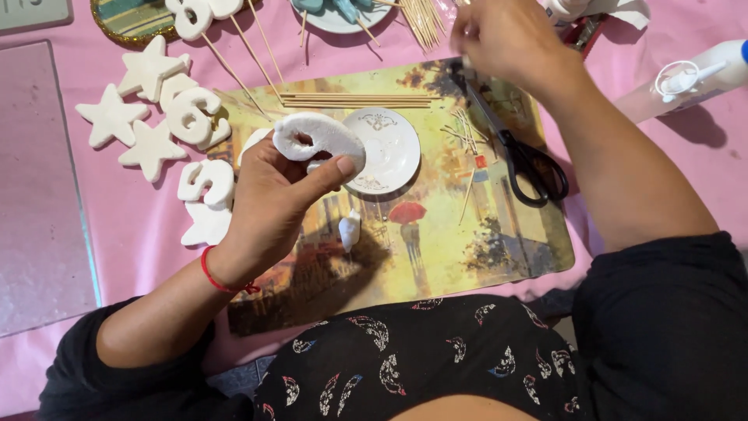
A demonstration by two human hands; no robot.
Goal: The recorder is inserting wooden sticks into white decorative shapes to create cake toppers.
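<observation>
A white foam number shape is held up by the left hand, with the thumb on its front and the fingers curled behind it. It is held over the middle of a picture mat. The right hand is raised near the far edge of the tabletop, and its fingers are pinched close together. What is pinched there is too blurred to tell.

Just beside the held shape, a small white saucer with a gold pattern is seen on the mat. Little can be made out in it. A pale plate at the far edge holds blue-green pieces on sticks. A clear glue bottle with a white tip is laid on its side near the far right corner.

Black scissors are laid on the right side of the mat. Thin wooden sticks are laid in a row at the mat's far edge. White foam stars and foam numbers, rough and chalky, are piled at the left of the mat. The tabletop is covered in smooth pink cloth. A shiny flat board is laid by the left edge.
</observation>
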